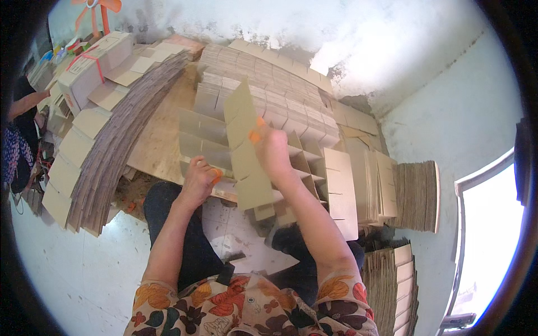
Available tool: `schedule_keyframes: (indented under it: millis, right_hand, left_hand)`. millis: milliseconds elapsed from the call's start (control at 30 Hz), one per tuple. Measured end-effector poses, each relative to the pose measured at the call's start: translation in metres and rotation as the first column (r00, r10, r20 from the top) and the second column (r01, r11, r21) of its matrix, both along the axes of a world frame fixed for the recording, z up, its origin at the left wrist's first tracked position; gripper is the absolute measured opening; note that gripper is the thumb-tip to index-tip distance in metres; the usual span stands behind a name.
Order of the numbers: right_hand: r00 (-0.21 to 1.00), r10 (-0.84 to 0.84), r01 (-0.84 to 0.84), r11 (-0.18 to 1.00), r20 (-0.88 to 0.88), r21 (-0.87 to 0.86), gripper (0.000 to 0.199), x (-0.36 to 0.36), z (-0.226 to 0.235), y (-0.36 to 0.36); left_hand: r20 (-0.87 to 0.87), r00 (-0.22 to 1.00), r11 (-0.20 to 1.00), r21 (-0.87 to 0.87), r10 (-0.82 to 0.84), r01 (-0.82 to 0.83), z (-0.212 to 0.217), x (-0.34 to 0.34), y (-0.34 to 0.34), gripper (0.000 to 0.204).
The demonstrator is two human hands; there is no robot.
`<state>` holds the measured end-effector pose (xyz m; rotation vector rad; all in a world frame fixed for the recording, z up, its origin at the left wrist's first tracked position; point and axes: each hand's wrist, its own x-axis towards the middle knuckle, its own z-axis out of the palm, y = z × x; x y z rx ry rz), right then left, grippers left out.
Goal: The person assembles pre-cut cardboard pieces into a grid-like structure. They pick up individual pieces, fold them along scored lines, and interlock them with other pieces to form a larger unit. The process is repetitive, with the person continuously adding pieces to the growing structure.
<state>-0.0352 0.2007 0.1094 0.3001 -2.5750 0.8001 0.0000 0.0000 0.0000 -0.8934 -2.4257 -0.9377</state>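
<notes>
1. Right hand (270, 147), centre of frame: fingers closed around a slotted cardboard strip (245, 148), orange tips on thumb and finger. The strip stands nearly upright, tilted slightly, running from upper centre down to the middle of the frame.
2. The strip's lower end sits down among the cells of a cardboard divider grid (297, 162) just right of centre; the exact slot cannot be told.
3. Left hand (199, 180), left of centre: fingers curled narrow, pressed against the near edge of the grid's long cardboard panels (203, 134). An orange fingertip cover shows. Whether it pinches a panel or only steadies it, cannot tell.
4. Behind the grid, upper centre: rows of stacked flat divider strips (269, 73) against the white wall (392, 50).
5. Left side of frame: a long fanned stack of flat corrugated sheets (115, 140) curving from upper centre down to lower left.
6. Upper left: a closed carton bound with red strap (92, 70) resting on the stack.
7. Right of centre: upright bundle of cardboard sheets (417, 196); a second bundle (392, 285) at lower right.
8. Far left edge: another person's arm (25, 103), well apart from the work.
9. Lower centre: wearer's floral sleeves (246, 308) and dark trousers (190, 246), seated on a pale floor (84, 274).
</notes>
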Motion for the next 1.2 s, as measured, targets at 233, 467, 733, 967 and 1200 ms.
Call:
schedule_keyframes:
  millis: [233, 467, 733, 967, 1200]
  right_hand:
    - [0.99, 0.123, -0.123, 0.992, 0.064, 0.002, 0.016, -0.007, -0.027, -0.013]
    - [0.985, 0.12, -0.136, 0.983, 0.126, 0.127, 0.025, -0.012, -0.041, -0.015]
    - [0.873, 0.088, -0.264, 0.912, 0.48, 0.313, 0.029, 0.064, 0.01, -0.017]
    - [0.784, 0.09, -0.356, 0.876, 0.615, 0.326, 0.027, 0.072, -0.059, -0.007]
    - [0.998, -0.056, 0.046, 0.944, 0.02, 0.328, 0.031, 0.089, -0.017, 0.078]
  left_hand:
    - [-0.008, 0.999, 0.999, 0.018, 0.032, -0.032, -0.001, 0.002, -0.001, 0.02]
    - [0.005, 1.0, 1.0, -0.01, -0.008, 0.008, 0.002, -0.002, 0.006, 0.019]
    - [0.031, 0.999, 1.0, 0.005, 0.008, -0.008, 0.0, -0.004, 0.005, 0.016]
    - [0.04, 0.999, 0.999, -0.001, -0.033, 0.033, 0.005, -0.001, 0.018, 0.017]
    - [-0.006, 0.999, 0.998, -0.054, 0.033, -0.034, 0.011, 0.006, 0.011, 0.043]
